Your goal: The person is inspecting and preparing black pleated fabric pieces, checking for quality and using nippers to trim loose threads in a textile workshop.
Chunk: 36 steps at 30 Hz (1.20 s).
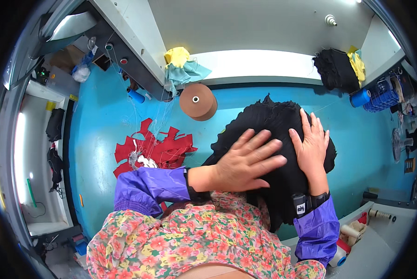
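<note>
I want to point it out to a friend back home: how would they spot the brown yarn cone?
Beyond the bright blue work surface runs a white ledge. Just in front of it, left of the black cloth under the right hand, stands the yarn cone. It is round and brown with a pale core, unlike the jagged red cloth pieces below it in the picture.

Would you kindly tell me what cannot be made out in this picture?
Head view: some black fabric, covered by the left hand and right hand.
Head view: left palm's contact with fabric, hidden by that hand.
Head view: some red fabric, behind the left purple sleeve.
Head view: the grey oval item, too small to identify.
</note>
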Available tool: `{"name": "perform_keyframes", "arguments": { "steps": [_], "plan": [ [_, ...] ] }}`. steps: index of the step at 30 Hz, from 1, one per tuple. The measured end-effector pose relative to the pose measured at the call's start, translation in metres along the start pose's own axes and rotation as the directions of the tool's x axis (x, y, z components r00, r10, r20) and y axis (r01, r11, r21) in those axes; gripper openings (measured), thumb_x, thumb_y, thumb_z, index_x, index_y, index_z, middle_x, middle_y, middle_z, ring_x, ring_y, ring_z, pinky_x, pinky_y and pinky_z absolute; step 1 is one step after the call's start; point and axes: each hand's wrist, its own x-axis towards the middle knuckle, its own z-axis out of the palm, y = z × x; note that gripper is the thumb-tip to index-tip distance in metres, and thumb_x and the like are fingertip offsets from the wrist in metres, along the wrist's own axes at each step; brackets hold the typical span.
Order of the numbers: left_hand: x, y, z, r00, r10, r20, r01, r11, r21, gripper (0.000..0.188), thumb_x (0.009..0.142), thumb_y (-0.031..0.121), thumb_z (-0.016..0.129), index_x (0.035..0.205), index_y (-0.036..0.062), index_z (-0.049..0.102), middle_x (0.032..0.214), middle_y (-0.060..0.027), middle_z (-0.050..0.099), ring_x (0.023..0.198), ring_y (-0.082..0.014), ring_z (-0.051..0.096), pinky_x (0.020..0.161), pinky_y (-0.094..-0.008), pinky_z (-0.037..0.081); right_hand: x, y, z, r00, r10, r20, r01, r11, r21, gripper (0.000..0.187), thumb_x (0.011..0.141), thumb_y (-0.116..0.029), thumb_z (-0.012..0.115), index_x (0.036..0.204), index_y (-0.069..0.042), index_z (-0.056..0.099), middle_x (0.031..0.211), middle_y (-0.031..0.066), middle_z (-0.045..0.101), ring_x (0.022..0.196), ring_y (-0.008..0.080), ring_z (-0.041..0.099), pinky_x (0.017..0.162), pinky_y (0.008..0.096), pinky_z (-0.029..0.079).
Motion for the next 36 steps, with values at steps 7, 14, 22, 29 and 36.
{"name": "perform_keyframes", "arguments": {
  "steps": [7,14,22,29,36],
  "plan": [
    [0.050,-0.014,0.034,0.996,-0.009,0.093,0.008,1.000,0.008,0.069,0.079,0.051,0.053,0.133,0.0124,0.036,0.138,-0.0160,0.031,0.128,-0.0351,0.028,0.103,-0.0526,0.021,0.007,0.024,0.003,0.999,0.006,0.047,-0.017,0.971,0.237,0.053,0.089,-0.035,0.045,0.135,-0.011,0.033,0.135,0.0149,0.038,0.128,0.0292,0.032,0.105,0.0470,0.017],
    [0.050,-0.018,0.038,0.977,-0.097,0.191,0.094,0.995,0.026,0.071,0.081,0.056,0.047,0.136,0.0133,0.032,0.139,-0.0187,0.028,0.129,-0.0343,0.027,0.104,-0.0510,0.019,0.001,0.035,0.002,0.995,-0.089,-0.040,0.097,0.951,0.292,0.047,0.089,-0.032,0.046,0.130,-0.011,0.041,0.133,0.0142,0.041,0.125,0.0298,0.036,0.104,0.0457,0.022],
    [0.041,-0.040,-0.016,0.989,-0.124,0.077,0.145,0.896,-0.420,0.055,0.084,0.027,0.057,0.131,0.0056,0.038,0.133,-0.0155,0.039,0.125,-0.0280,0.036,0.104,-0.0406,0.025,-0.036,0.036,-0.042,0.982,-0.066,-0.176,0.162,0.773,0.614,0.044,0.081,-0.014,0.056,0.122,0.001,0.046,0.124,0.0169,0.049,0.119,0.0318,0.043,0.102,0.0413,0.028],
    [-0.039,-0.107,0.007,0.223,-0.929,0.296,0.727,-0.044,-0.685,0.061,0.081,0.047,0.056,0.126,0.0077,0.042,0.127,-0.0086,0.046,0.120,-0.0219,0.040,0.096,-0.0457,0.032,-0.100,0.052,-0.040,0.838,0.371,-0.400,0.108,0.606,0.788,0.048,0.085,-0.022,0.055,0.125,-0.001,0.040,0.130,0.0163,0.042,0.123,0.0312,0.038,0.104,0.0410,0.024],
    [-0.094,-0.136,0.064,0.194,-0.472,0.860,0.453,-0.734,-0.506,0.042,0.084,0.047,0.053,0.108,0.0131,0.058,0.104,-0.0039,0.063,0.095,-0.0200,0.059,0.085,-0.0366,0.046,-0.177,0.093,0.064,0.331,0.280,0.901,-0.600,-0.674,0.430,0.059,0.089,-0.049,0.040,0.128,-0.006,0.042,0.127,0.0134,0.048,0.114,0.0263,0.048,0.096,0.0401,0.038]
  ]
}}
